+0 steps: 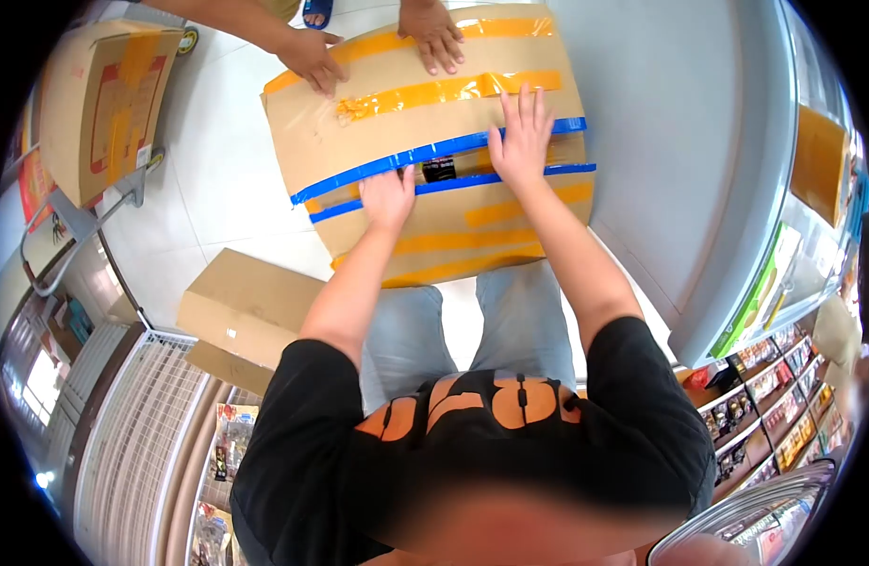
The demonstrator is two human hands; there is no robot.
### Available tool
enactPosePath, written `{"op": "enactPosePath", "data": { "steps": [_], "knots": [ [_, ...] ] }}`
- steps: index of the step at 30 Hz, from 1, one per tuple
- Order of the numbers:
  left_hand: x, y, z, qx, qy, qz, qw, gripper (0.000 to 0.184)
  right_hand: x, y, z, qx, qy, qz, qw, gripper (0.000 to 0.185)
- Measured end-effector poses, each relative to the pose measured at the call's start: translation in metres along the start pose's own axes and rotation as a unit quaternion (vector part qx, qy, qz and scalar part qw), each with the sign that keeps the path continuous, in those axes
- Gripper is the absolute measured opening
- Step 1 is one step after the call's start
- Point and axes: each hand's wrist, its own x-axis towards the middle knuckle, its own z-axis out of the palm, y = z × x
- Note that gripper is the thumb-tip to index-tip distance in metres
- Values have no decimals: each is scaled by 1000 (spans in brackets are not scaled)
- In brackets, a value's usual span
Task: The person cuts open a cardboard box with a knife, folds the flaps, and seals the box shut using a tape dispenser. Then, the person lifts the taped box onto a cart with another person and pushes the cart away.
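Observation:
A big cardboard box with orange tape strips lies in front of me. Blue tape lines the two facing edges of its top flaps, and a gap runs between them. My left hand is at the gap, its fingertips hidden under the blue-taped edge of the far flap and its thumb showing. Fingers spread, my right hand lies flat on that same flap, over an orange strip. Inside the gap a black packet shows between my hands.
Another person's two hands rest on the box's far side. A second taped carton stands on a trolley at left. Near my left leg is an open cardboard box. A grey counter stands at right, with product racks below.

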Motion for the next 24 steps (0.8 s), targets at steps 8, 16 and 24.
{"op": "enactPosePath", "data": {
  "steps": [8,16,24],
  "knots": [
    [-19,15,-39,-72,74,323,941,51,19,25,49,-51,-162,7,985,99],
    [27,3,19,27,121,131,984,70,-10,-28,-10,59,-62,2,996,70],
    [21,5,33,124,147,102,976,66,-19,-7,43,39,-255,-16,966,98]
  ]
}}
